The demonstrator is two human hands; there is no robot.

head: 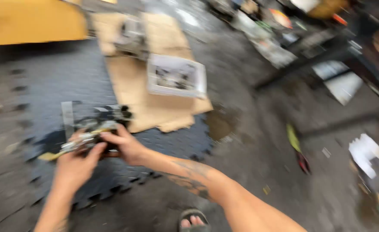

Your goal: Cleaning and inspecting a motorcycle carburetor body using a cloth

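Observation:
The picture is blurred by motion. Both hands are on a small grey and black metal part [101, 122] that lies on a dark rubber floor mat [47, 86]. My left hand [75, 165] wraps its near side, fingers closed around it. My right hand [123, 144] grips it from the right, fingers over the top. A yellow-tipped piece [47, 156] sticks out to the left below the part.
A sheet of cardboard [155, 107] lies beyond the mat, bearing a white tray [176, 76] of small parts and a larger metal assembly [131, 38]. A yellow body [30, 21] is at top left. A dark frame [327, 56], scattered litter and a screwdriver [298, 148] lie right. My sandalled foot [193, 219] is below.

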